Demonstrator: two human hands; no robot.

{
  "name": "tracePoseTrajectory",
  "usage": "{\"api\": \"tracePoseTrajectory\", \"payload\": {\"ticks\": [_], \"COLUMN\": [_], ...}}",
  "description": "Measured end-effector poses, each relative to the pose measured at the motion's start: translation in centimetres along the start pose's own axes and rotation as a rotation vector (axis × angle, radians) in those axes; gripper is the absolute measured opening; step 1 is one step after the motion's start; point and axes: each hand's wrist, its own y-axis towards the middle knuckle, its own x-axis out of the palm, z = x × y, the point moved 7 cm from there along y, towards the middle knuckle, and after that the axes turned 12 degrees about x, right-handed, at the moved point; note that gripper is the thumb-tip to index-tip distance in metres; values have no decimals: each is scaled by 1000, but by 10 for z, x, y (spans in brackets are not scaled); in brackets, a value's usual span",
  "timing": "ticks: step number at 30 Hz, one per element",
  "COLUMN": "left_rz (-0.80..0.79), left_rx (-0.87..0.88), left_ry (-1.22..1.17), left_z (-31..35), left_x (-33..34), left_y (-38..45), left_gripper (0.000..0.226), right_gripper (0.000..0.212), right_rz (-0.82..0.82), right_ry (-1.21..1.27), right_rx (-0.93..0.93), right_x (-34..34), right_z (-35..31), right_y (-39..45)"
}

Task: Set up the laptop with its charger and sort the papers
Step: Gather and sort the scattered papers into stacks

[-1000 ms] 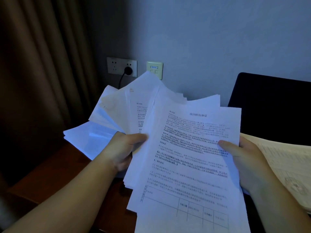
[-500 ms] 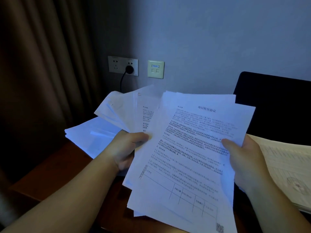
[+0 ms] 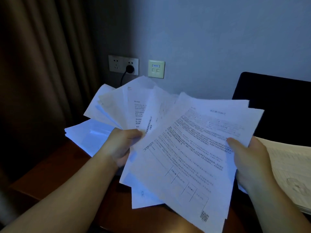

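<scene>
Tilted further clockwise than a second ago, the front sheets (image 3: 193, 148) now splay away from the fan behind. Right hand (image 3: 249, 158) pinches their right edge, thumb on the print; left hand (image 3: 121, 145) grips the fan (image 3: 134, 106) at its base. Thin, limp paper, slick sheet on sheet: I judge it light but apt to slide, best held near an edge. Left of the hands lies another stack (image 3: 89, 135) on the wooden desk (image 3: 50, 169); beyond, a plug (image 3: 130, 68) in the socket.

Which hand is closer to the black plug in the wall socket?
Left. The left hand grips the fanned papers below the plug; the right hand holds them farther to the right.
</scene>
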Motion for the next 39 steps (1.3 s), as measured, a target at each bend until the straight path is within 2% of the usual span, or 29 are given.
{"api": "tracePoseTrajectory", "payload": {"ticks": [3,5,7,9,11,17,20,26,28,29,33,37,39], "left_rz": [-18,-23,-34,-53,-76,-187,-243,-345,-372,-369,-311,-272,-260], "left_rx": [14,12,6,-3,-19,-82,-119,-138,-138,-140,-179,-179,-186], "left_ry": [-53,-78,-88,-97,-132,-243,-265,-287,-321,-327,-316,-315,-321], "left_z": [1,0,0,1,0,-3,-3,-1,1,1,-2,-2,-3], "left_x": [-1,-3,-5,-5,-3,6,9,20,22,21,17,13,12], "left_y": [1,3,4,4,4,2,0,-8,-9,-10,-6,-4,-4], "left_gripper": [40,27,25,35,44,40,47,44,52,55,46,60,51], "right_gripper": [34,32,29,31,33,40,42,43,39,38,36,30,31], "right_rz": [-83,-94,-109,-158,-228,-394,-462,-484,-473,-452,-362,-376,-378], "right_ry": [-5,58,142,189,181,159,161,130,123,131,182,190,202], "right_rx": [104,166,228,279,299,371,414,403,388,376,329,373,366], "right_x": [9,10,11,16,22,34,38,44,43,41,35,37,38], "right_z": [9,12,15,18,19,22,25,24,23,21,18,25,26], "right_y": [3,5,7,6,3,-5,-8,-11,-13,-13,-10,-9,-9]}}
